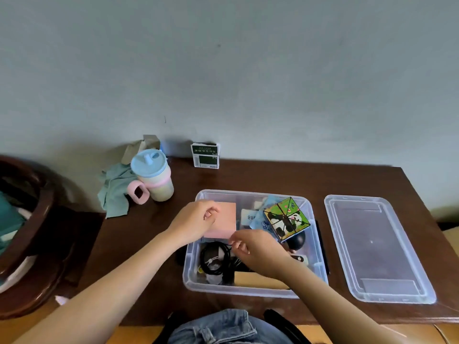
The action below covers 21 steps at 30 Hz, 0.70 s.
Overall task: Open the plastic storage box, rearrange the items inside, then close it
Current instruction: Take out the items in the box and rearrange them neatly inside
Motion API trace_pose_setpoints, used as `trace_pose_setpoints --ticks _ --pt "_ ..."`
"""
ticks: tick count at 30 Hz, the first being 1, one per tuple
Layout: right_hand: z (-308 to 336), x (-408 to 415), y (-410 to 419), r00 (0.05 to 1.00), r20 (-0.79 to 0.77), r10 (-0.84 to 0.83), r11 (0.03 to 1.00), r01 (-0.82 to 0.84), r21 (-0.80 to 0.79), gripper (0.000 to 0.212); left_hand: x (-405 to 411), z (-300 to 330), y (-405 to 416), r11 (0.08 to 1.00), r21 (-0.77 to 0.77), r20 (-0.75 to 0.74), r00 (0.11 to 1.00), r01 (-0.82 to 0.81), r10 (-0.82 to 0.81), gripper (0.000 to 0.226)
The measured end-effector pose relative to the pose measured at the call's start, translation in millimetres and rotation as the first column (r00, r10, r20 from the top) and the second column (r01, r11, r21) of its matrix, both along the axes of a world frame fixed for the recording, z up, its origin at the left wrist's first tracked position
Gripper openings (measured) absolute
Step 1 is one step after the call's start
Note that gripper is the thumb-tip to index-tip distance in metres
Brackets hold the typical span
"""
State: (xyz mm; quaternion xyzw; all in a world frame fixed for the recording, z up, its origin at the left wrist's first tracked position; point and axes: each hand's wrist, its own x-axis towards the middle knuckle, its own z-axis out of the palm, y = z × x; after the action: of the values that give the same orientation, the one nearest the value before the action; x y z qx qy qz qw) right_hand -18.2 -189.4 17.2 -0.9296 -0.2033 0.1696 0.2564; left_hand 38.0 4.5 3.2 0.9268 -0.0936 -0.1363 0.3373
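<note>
The clear plastic storage box [253,290] sits open near the front edge of the dark brown wooden table [273,177], with its clear flat lid [377,247] lying apart to its right. In the box's near part lie a coiled black cable [214,256] and a tan flat piece [255,279]. Above them the right hand [258,252] reaches in over the near rim, fingers curled at the near edge of a pink square block of notes [223,219]; whether they pinch it I cannot tell. The left hand [193,222] lies over the block's left side, fingers bent round its far edge, holding it. To the right, inside the box, a panda-printed cube [286,219] stands tilted on a corner. Further back on the table stand a cream cup with a pale blue lid and pink handle [155,178], a crumpled teal cloth [114,192] beside it, and a small green-and-white carton [205,155] against the wall.
</note>
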Motion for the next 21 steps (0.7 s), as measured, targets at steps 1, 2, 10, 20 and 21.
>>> trace_pose_setpoints --ticks 1,2,10,20,21 --pt "-3.2 4.3 7.4 0.993 -0.081 0.086 0.995 -0.089 -0.035 0.024 -4.1 -0.5 2.5 1.000 -0.004 0.009 1.000 -0.001 0.001 0.023" --pt "-7.7 8.8 14.6 0.977 -0.148 0.151 0.984 -0.163 -0.070 0.027 -7.5 -1.6 3.8 1.000 -0.013 0.023 1.000 -0.002 0.002 0.023" --pt "-45.7 29.0 80.3 0.769 -0.478 0.425 0.571 -0.638 -0.517 0.048 -20.0 -22.1 8.9 0.994 -0.087 0.120 0.990 -0.068 0.078 0.020" --pt "-73.5 24.9 87.5 0.853 -0.271 0.447 0.572 -0.505 -0.647 0.050 -23.5 -27.5 7.9 0.982 -0.165 0.187 0.974 -0.096 0.127 0.017" --pt "-73.3 25.6 87.5 0.835 -0.273 0.478 0.553 -0.528 -0.645 0.045 -23.6 -27.4 7.2 0.982 -0.162 0.187 0.974 -0.094 0.124 0.017"
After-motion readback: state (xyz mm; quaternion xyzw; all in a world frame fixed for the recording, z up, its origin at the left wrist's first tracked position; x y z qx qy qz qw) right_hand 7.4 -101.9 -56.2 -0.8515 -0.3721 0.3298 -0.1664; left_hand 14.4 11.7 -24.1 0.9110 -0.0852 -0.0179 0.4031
